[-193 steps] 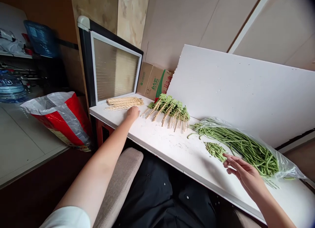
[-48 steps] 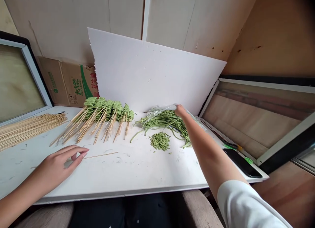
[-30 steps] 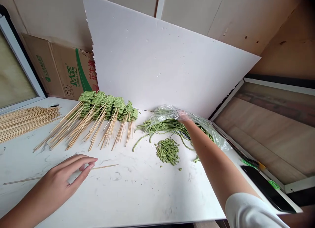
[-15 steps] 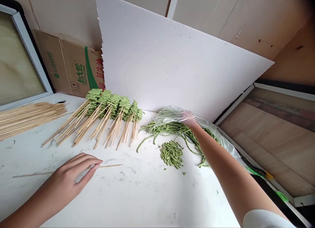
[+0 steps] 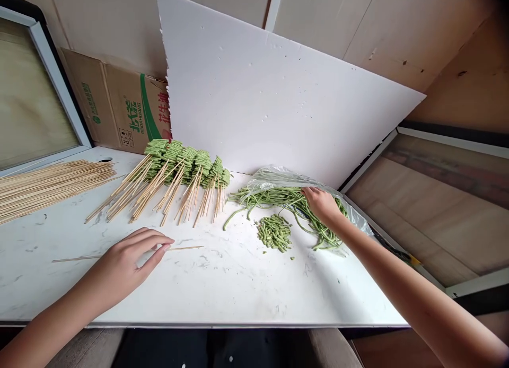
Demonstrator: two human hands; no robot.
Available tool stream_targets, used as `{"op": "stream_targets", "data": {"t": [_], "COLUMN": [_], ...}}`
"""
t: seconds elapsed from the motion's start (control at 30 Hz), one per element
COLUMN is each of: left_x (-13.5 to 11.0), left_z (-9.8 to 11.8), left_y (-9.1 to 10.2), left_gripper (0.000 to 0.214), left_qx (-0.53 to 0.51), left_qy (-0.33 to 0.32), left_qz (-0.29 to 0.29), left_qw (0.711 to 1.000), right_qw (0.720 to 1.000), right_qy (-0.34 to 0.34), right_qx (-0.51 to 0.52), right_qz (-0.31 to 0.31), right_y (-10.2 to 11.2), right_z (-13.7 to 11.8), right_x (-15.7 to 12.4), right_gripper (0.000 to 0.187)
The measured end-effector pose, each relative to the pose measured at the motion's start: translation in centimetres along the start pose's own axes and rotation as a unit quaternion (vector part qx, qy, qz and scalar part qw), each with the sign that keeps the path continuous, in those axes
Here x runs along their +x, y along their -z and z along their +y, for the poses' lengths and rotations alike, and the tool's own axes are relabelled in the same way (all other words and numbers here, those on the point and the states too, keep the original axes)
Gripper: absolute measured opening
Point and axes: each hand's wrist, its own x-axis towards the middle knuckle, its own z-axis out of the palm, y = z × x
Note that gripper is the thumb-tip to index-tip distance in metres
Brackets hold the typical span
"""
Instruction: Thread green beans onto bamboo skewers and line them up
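Observation:
My left hand [image 5: 135, 254] pinches a thin wooden skewer [image 5: 186, 247] between thumb and fingers, just above the white table. The skewer lies almost level and has nothing on it. My right hand [image 5: 321, 202] reaches into a heap of long green beans [image 5: 274, 196], its fingers closed on some of them beside the edge of a clear plastic bag [image 5: 274, 176]. Its fingertips are partly hidden among the beans. In front of the heap lies a small pile of short-cut bean pieces [image 5: 274, 233].
Several bunches of skewered bean pieces [image 5: 191, 164] stand in a row at the back left. Loose bare skewers [image 5: 51, 185] lie at the far left. A white foam board [image 5: 278, 92] leans behind, beside a cardboard box [image 5: 115, 103]. The table's front edge [image 5: 246, 324] shows below.
My right hand has come out from under the plastic bag and down onto the beans. The left hand still pinches the skewer. The view has tilted, showing the table's front edge.

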Motion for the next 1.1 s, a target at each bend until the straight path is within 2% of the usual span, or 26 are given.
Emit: {"op": "stream_targets", "data": {"t": [0.13,0.27,0.37,0.47,0.6,0.77,0.9,1.1], "left_x": [0.5,1.2,1.9,2.8,3.5,3.2,2.8,2.8], "left_z": [0.9,2.5,3.9,5.3,6.6,6.9,6.7,6.7], "left_y": [0.6,1.2,1.8,2.4,2.8,2.9,2.9,3.2], "left_gripper": [0.025,0.03,0.032,0.034,0.035,0.036,0.035,0.037], "left_qx": [-0.009,-0.02,-0.032,-0.047,-0.058,-0.069,-0.075,-0.076], "left_qy": [-0.002,0.009,0.02,0.031,0.045,0.055,0.063,0.077], "left_qz": [0.0,-0.005,-0.015,-0.014,0.001,0.014,0.03,0.069], "left_qw": [1.0,1.0,0.999,0.998,0.997,0.996,0.995,0.992], "right_qw": [0.994,0.982,0.976,0.971,0.966,0.959,0.939,0.878], "right_qy": [0.056,0.082,0.063,0.038,0.018,-0.003,0.028,0.121], "right_qx": [-0.044,-0.019,0.022,0.051,0.075,0.097,0.122,0.153], "right_qz": [0.085,0.168,0.209,0.23,0.245,0.265,0.321,0.437], "right_y": [3.6,8.2,11.4,13.8,15.6,17.0,19.2,25.5], "right_z": [0.1,0.0,-0.3,-1.0,-2.7,-5.4,-7.7,-10.4], "right_x": [-2.0,-1.6,0.0,2.3,5.5,8.7,10.5,12.7], "right_gripper": [0.043,0.041,0.033,0.028,0.026,0.025,0.025,0.034]}}
